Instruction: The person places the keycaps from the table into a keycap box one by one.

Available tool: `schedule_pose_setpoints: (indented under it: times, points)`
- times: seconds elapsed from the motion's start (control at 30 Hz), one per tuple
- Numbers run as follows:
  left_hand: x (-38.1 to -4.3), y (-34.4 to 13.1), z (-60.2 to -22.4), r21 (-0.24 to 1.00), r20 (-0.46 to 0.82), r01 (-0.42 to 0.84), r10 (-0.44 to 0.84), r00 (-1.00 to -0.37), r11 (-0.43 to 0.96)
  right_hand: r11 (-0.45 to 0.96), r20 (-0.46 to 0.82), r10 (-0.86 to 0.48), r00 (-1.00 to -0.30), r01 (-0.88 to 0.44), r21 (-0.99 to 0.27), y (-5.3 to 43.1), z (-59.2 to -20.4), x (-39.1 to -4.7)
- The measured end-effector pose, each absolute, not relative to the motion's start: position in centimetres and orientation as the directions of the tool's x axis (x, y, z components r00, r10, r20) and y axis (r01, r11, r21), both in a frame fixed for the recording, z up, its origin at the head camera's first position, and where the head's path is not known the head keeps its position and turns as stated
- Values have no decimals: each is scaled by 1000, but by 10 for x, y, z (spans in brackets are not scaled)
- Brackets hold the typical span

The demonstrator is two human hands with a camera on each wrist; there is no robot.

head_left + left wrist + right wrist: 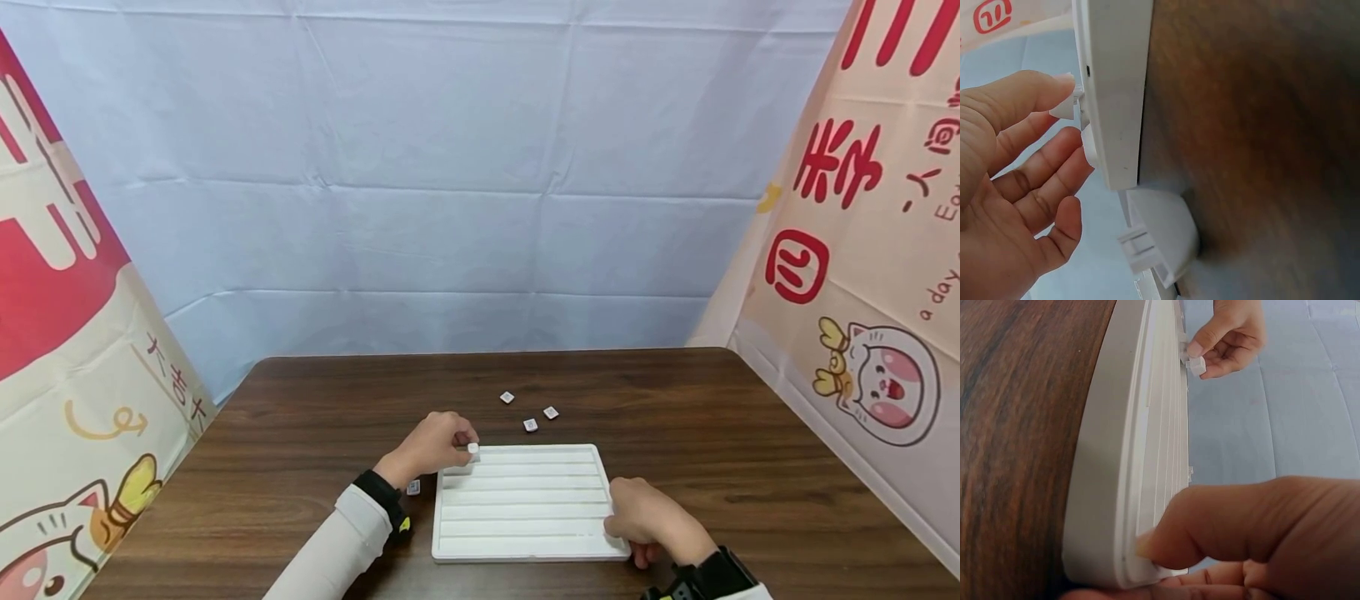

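Note:
A white rectangular board [525, 503] with several raised parallel ridges lies flat on the table. At its far left corner my left hand [433, 443] pinches a small white keycap-like block [1197, 365] between thumb and index finger; the other fingers curl loosely. In the left wrist view the block is partly hidden by the thumb, so I cannot tell if it touches the board. My right hand [649, 515] grips the board's near right corner, thumb on top and fingers against the side and underneath. A similar loose piece [1163, 234] lies beside the board's left edge, near my left wrist.
Behind the board lie 3 small white pieces, one farther back [507, 397], one to the right [551, 412] and one nearer [530, 425]. The dark wooden table [315, 433] meets a pale blue cloth [435, 208] at the back. Printed cloths hang at both sides.

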State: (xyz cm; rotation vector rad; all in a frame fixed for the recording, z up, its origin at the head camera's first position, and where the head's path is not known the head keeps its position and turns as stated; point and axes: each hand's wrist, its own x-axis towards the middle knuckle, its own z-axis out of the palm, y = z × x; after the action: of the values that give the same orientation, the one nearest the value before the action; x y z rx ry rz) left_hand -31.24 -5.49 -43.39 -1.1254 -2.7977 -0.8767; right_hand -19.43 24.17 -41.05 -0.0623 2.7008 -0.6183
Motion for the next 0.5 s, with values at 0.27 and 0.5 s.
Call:
schedule_pose_setpoints:
  times: [0.27, 0.5]
  points:
    - [-313, -51, -432, 478, 170, 651, 665, -727, 590, 904, -343, -120, -932, 39, -425, 242, -411, -194]
    - [-312, -47, -431, 467, 124, 630, 659, -741, 620, 897, -345, -138, -928, 30, -440, 243, -411, -195]
